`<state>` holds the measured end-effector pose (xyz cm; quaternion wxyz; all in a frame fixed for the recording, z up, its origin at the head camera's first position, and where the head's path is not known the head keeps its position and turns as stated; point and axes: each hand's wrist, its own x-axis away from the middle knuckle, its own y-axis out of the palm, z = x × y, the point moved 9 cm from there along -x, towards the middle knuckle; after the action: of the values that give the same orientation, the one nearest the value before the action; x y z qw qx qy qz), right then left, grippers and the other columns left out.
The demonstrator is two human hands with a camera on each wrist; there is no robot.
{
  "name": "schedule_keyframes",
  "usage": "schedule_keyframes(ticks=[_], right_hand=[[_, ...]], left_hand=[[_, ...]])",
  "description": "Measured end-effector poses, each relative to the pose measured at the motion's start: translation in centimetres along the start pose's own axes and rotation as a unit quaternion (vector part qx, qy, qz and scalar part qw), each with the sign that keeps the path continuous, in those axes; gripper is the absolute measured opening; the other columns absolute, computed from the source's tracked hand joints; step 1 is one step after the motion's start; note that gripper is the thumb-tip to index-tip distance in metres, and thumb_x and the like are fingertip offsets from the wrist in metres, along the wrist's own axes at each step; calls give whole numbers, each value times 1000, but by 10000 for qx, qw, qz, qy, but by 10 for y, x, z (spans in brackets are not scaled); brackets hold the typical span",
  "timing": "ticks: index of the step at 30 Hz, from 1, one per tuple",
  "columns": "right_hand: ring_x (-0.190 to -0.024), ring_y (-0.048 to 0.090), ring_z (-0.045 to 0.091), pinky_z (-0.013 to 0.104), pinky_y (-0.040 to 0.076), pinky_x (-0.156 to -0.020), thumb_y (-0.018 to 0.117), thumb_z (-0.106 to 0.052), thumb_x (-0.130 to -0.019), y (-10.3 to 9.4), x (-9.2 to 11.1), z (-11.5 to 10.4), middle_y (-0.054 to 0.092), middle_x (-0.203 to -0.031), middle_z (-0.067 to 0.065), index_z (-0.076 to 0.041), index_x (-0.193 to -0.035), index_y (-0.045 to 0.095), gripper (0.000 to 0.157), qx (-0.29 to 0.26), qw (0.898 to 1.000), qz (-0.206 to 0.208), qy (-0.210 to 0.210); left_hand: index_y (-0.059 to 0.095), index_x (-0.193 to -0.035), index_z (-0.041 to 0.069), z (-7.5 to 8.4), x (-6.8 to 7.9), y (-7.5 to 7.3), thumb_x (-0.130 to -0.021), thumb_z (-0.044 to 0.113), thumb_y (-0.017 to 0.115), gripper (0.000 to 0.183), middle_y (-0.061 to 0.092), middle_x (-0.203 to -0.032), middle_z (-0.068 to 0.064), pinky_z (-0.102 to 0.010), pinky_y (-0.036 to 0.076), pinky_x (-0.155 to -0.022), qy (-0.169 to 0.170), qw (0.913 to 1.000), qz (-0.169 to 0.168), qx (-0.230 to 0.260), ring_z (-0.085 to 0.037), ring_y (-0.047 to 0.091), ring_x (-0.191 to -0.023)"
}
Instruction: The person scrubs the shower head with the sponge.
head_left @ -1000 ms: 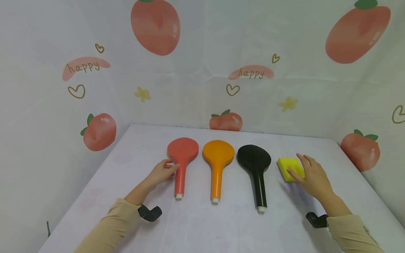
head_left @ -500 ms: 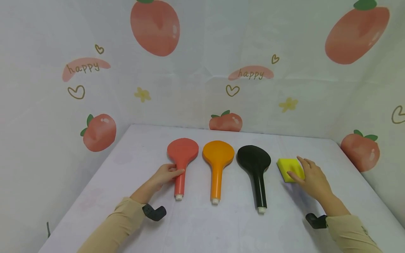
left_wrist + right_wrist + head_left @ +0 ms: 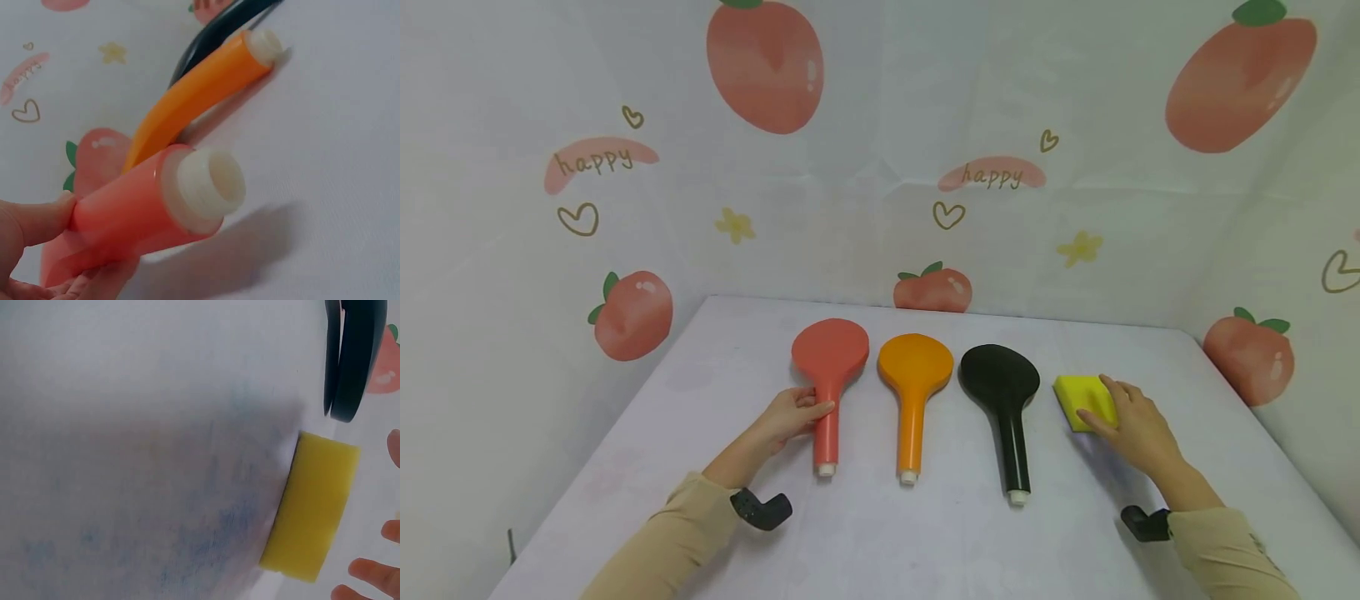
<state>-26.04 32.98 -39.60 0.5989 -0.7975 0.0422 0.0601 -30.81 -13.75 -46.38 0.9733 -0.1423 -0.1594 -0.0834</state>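
A red handheld shower head (image 3: 830, 350) is at the left of a row, and my left hand (image 3: 784, 417) grips its handle between thumb and fingers. In the left wrist view the white threaded end (image 3: 215, 184) of this red handle casts a shadow on the table. Beside it lies an orange shower head (image 3: 914, 362), followed by a black one (image 3: 1000, 372). My right hand (image 3: 1138, 429) hovers around a yellow sponge (image 3: 1075, 396) with thumb and fingers spread. The right wrist view shows its fingertips (image 3: 372, 575) apart from the sponge's side.
All of this is on a table covered in white cloth (image 3: 887, 542). A white curtain (image 3: 835, 225) printed with fruit, hearts and "happy" stands behind the table's back edge. Dark wrist camera mounts (image 3: 762, 510) stick out from both sleeves.
My left hand moved right, from touching the red shower head to gripping its handle, and the head end has risen slightly. The right hand stays nearly still, its fingers slightly closer over the sponge.
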Motion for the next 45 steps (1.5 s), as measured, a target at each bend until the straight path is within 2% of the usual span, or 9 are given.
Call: schedule_keyframes(ticks=[3, 8, 14, 19, 24, 31, 38, 42, 45], right_hand=[[-109, 41, 55, 68, 36, -92, 59, -40, -89, 4, -1, 1, 37, -126, 40, 10, -136, 32, 73, -2, 10000, -44, 14], [-108, 42, 56, 67, 37, -91, 61, -39, -88, 9, -4, 2, 38, -126, 42, 10, -136, 32, 75, 60, 9999, -118, -5], [-106, 44, 58, 67, 40, -87, 63, -40, -85, 13, -6, 1, 38, -124, 44, 11, -135, 31, 78, 114, 9995, -304, 64], [-105, 45, 58, 67, 42, -84, 62, -42, -85, 22, -8, 2, 34, -126, 45, 9, -136, 30, 79, 131, 9982, -538, 229], [-108, 43, 59, 68, 41, -85, 61, -38, -86, 28, -9, 4, 31, -128, 45, 8, -135, 33, 73, 152, 9966, -703, 404], [-106, 44, 58, 67, 41, -87, 61, -32, -87, 25, -8, -1, 32, -126, 45, 7, -133, 37, 65, 120, 9959, -754, 493], [-110, 39, 60, 68, 37, -91, 59, -25, -87, 6, -7, -9, 31, -128, 44, 6, -131, 41, 57, -68, 9984, -255, 495], [-110, 40, 59, 69, 37, -89, 61, -23, -87, -14, -8, -22, 33, -129, 43, 5, -129, 44, 53, -340, 9988, 322, 168], [-109, 42, 58, 69, 38, -88, 64, -20, -84, -29, -8, -34, 37, -128, 41, 3, -126, 48, 50, -500, 9949, 855, -195]], left_hand=[[34, -136, -10, 11, 4, 4, -88, 20, 64, 64, 53, -127, -24, -35, 55, -86, 343, 9988, -135, 324, -17, 62, -95], [35, -131, -8, 32, 22, 18, -85, 22, 68, 64, 53, -120, -21, -38, 56, -85, 754, 9948, -440, 529, -15, 63, -87], [36, -128, -3, 48, 43, 42, -85, 27, 69, 62, 53, -120, -19, -37, 55, -87, 1010, 9900, -945, 286, -16, 63, -88], [36, -126, -2, 56, 56, 61, -85, 28, 68, 60, 54, -120, -19, -36, 55, -87, 1229, 9847, -1236, 43, -18, 64, -92], [36, -126, 0, 58, 62, 77, -85, 27, 69, 59, 55, -120, -18, -35, 55, -86, 1336, 9807, -1427, 72, -19, 65, -95], [36, -127, 2, 63, 69, 89, -85, 25, 69, 58, 58, -119, -18, -33, 55, -87, 1604, 9749, -1537, 137, -20, 65, -97], [35, -125, 3, 72, 76, 97, -86, 19, 67, 53, 60, -117, -20, -34, 55, -86, 1811, 9690, -1672, 170, -20, 64, -97], [34, -126, 2, 75, 78, 99, -87, 18, 66, 53, 60, -117, -21, -34, 55, -86, 1894, 9668, -1701, 210, -21, 64, -98], [34, -128, 3, 76, 78, 101, -87, 17, 66, 54, 59, -119, -20, -34, 55, -87, 1924, 9653, -1738, 300, -21, 64, -99]])
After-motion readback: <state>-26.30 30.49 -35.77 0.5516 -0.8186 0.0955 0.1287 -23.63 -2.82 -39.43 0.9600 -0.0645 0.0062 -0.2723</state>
